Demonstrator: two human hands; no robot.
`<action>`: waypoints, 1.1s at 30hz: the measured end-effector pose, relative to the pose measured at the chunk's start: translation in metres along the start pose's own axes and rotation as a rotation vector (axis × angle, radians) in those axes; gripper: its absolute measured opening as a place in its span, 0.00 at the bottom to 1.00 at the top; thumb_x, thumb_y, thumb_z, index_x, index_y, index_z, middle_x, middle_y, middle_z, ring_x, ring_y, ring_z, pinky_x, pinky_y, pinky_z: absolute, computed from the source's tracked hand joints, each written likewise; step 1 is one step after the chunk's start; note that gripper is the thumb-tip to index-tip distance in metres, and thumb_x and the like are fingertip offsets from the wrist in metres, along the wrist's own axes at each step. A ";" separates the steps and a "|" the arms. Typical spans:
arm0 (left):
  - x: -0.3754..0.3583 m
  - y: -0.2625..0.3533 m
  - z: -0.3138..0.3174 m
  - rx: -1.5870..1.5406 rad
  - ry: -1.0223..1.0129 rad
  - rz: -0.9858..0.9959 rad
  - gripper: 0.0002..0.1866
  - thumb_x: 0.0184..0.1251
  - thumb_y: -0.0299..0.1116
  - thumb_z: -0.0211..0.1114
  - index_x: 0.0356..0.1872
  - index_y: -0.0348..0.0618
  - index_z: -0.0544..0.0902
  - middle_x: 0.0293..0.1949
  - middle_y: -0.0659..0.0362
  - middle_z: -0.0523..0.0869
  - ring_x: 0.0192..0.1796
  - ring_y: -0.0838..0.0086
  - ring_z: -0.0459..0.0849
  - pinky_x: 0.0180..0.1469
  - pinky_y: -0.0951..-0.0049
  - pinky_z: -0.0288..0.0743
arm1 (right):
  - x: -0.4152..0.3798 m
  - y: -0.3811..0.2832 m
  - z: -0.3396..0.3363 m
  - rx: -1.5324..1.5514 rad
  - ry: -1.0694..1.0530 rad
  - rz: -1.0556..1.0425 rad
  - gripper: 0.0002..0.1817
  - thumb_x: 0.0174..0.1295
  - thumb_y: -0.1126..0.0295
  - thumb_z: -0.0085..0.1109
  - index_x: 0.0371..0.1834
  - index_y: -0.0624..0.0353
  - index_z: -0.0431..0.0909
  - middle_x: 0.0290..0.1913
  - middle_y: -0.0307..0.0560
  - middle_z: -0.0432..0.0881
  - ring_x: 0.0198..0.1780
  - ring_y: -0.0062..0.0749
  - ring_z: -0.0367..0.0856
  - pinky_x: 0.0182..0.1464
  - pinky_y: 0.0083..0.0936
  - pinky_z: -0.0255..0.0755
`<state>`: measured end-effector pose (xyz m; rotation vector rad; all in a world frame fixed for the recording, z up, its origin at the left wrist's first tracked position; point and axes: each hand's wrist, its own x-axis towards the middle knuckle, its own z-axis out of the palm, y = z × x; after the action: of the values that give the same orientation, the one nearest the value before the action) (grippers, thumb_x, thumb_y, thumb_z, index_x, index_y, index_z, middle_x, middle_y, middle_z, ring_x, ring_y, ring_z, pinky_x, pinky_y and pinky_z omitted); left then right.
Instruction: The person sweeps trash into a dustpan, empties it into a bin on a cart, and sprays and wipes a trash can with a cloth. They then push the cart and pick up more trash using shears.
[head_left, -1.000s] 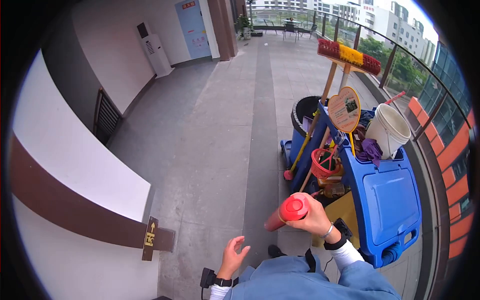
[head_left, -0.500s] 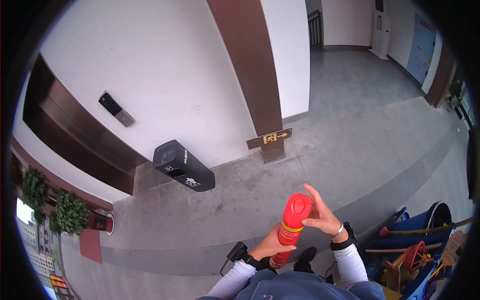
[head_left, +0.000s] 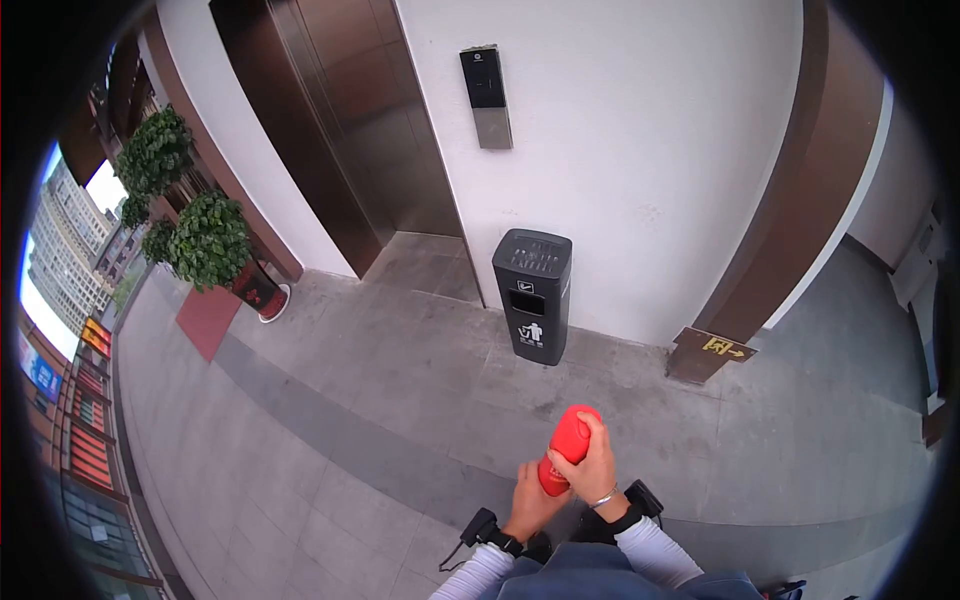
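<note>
A red spray can [head_left: 568, 440] is held up in front of me, tilted, with its top pointing away. My left hand [head_left: 535, 502] is closed around its lower part. Closed on the upper part, my right hand [head_left: 592, 462] has fingers reaching over the cap and the thumb along the side. The hands cover much of the can, so its label barely shows. Dark straps with small black devices sit on both wrists, and a bracelet is on the right one.
A dark litter bin [head_left: 535, 300] stands against the white wall ahead, right of the elevator door [head_left: 365, 110]. Above the bin is a wall panel [head_left: 486, 95]. An exit sign [head_left: 715, 345] is at the pillar's foot. A potted plant [head_left: 210, 240] stands left, by a red mat [head_left: 208, 320].
My view has swung left and up, bringing the elevator and bin toward the middle. My right hand has moved from beside the can's top to close over it. The left hand keeps its hold.
</note>
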<state>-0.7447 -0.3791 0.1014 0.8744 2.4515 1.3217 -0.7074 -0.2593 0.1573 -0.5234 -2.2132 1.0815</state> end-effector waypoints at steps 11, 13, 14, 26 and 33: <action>0.144 -0.162 0.011 0.057 -0.127 -0.292 0.35 0.39 0.38 0.76 0.50 0.41 0.68 0.44 0.46 0.77 0.49 0.51 0.76 0.48 0.58 0.72 | 0.157 0.087 0.142 0.000 0.071 0.091 0.38 0.40 0.66 0.73 0.55 0.59 0.61 0.50 0.60 0.69 0.49 0.56 0.73 0.48 0.40 0.70; 0.178 -0.200 0.023 -0.007 -0.188 -0.337 0.34 0.39 0.36 0.75 0.49 0.40 0.68 0.45 0.47 0.77 0.48 0.50 0.76 0.49 0.58 0.72 | 0.177 0.121 0.175 -0.053 0.076 0.121 0.39 0.39 0.66 0.73 0.55 0.58 0.61 0.51 0.60 0.69 0.49 0.56 0.73 0.48 0.40 0.70; 0.202 -0.223 0.032 -0.024 -0.201 -0.339 0.34 0.39 0.36 0.75 0.49 0.40 0.68 0.45 0.47 0.77 0.48 0.50 0.76 0.49 0.58 0.72 | 0.191 0.136 0.191 -0.073 0.073 0.127 0.39 0.39 0.66 0.73 0.55 0.58 0.61 0.51 0.60 0.69 0.49 0.56 0.73 0.48 0.40 0.70; 0.389 -0.425 0.116 -0.155 -0.351 -0.194 0.30 0.40 0.32 0.71 0.48 0.39 0.69 0.47 0.46 0.75 0.49 0.50 0.75 0.50 0.58 0.71 | 0.260 0.316 0.351 -0.211 0.237 0.190 0.41 0.39 0.69 0.73 0.56 0.61 0.58 0.52 0.58 0.67 0.52 0.49 0.70 0.53 0.35 0.66; 0.438 -0.473 0.123 -0.110 -0.461 -0.098 0.29 0.38 0.33 0.71 0.45 0.39 0.70 0.43 0.46 0.78 0.47 0.50 0.76 0.49 0.58 0.72 | 0.286 0.347 0.387 -0.227 0.347 0.330 0.39 0.42 0.69 0.72 0.56 0.62 0.57 0.52 0.58 0.67 0.52 0.49 0.71 0.53 0.36 0.66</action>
<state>-1.2263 -0.2304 -0.3188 0.9001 2.0203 1.0658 -1.1505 -0.1073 -0.2065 -1.1177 -1.9895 0.8204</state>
